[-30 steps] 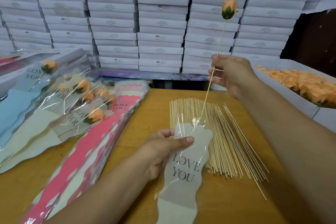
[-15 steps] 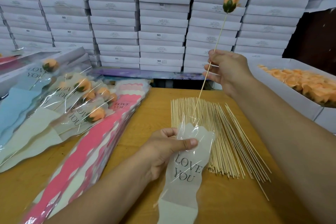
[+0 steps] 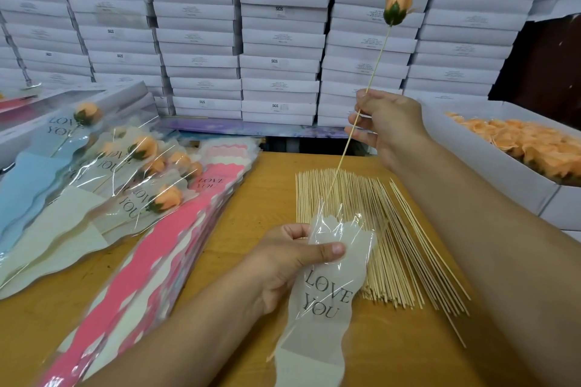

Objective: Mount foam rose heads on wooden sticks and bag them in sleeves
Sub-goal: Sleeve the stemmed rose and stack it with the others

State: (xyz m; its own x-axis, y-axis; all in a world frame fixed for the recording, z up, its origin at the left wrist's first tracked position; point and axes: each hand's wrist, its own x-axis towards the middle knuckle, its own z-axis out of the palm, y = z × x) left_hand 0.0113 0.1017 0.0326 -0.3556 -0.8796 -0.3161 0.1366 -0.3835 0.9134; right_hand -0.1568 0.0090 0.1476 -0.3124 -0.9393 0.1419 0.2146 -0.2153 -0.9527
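1 head-worn wide-angle view looks forward and down, close over the wooden table [image 3: 239, 229] toward stacked boxes [image 3: 279, 41].

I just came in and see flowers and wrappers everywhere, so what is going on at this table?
A person is bagging foam roses. The right hand pinches a wooden stick with an orange rose head on top, its lower tip at the mouth of a clear LOVE YOU sleeve gripped by the left hand. The rose head is not yet inside. Bare sticks lie on the table, finished bagged roses are piled at the left beside empty sleeves, and loose rose heads fill a box at the right.
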